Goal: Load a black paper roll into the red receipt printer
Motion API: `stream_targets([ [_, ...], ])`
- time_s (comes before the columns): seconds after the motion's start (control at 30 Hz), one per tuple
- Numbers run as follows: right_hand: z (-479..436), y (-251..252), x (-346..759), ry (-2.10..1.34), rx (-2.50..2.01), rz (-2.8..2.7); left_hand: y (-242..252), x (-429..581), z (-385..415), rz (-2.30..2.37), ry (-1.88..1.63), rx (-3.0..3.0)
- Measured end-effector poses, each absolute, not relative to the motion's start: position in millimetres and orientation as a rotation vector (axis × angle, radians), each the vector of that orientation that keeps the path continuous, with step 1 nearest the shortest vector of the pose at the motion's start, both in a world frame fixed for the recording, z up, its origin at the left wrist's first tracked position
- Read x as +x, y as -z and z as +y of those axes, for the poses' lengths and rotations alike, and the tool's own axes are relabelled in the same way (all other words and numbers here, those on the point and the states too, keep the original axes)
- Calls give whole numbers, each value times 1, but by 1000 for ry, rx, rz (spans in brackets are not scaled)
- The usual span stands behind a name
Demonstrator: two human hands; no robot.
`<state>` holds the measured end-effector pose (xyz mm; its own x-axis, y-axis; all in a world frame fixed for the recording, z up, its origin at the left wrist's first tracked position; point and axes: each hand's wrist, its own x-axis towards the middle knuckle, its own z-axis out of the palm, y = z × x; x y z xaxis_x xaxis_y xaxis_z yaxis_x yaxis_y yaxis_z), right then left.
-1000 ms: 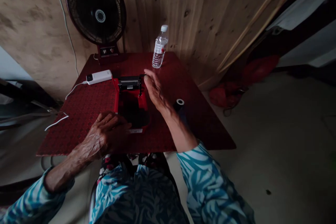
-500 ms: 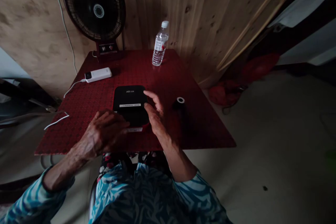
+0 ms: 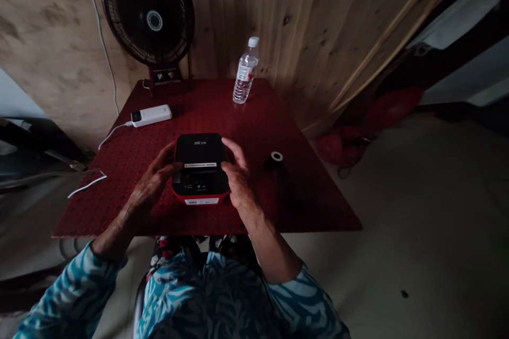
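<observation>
A small black and red printer lies on the red table in front of me. It has a black top with a white sticker strip across it, small buttons towards me, and a white label on its red front. My left hand grips its left side, the thumb on the top edge. On the other side my right hand holds the right edge, thumb on top and fingers along the side. To the right stands a dark roll with a white ring at its end; its lower part is lost in shadow.
A white power bank with a cable lies at the left. Behind stand a fan and a clear water bottle, near the wooden wall. A white cable end hangs over the left edge of the table.
My left hand has moved off the printer's front, back to its left side, uncovering the buttons and front label. My right hand stays at the right edge. The view has shifted slightly.
</observation>
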<state>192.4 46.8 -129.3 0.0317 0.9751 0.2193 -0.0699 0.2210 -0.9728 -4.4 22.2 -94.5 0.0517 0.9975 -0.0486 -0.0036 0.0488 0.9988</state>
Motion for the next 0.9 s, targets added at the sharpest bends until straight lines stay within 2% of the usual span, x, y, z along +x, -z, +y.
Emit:
stream_targets([
  [0.27,26,142,191,-1079,-1020,-1044,114,-13,14,984,-1124,977],
  [0.67,20,177,193,-1057,-1101,-1055,114,-20,13,1063,-1068,1114],
  [0.9,18,174,192,-1128,-1116,-977,117,-17,6,1181,-1101,1197],
])
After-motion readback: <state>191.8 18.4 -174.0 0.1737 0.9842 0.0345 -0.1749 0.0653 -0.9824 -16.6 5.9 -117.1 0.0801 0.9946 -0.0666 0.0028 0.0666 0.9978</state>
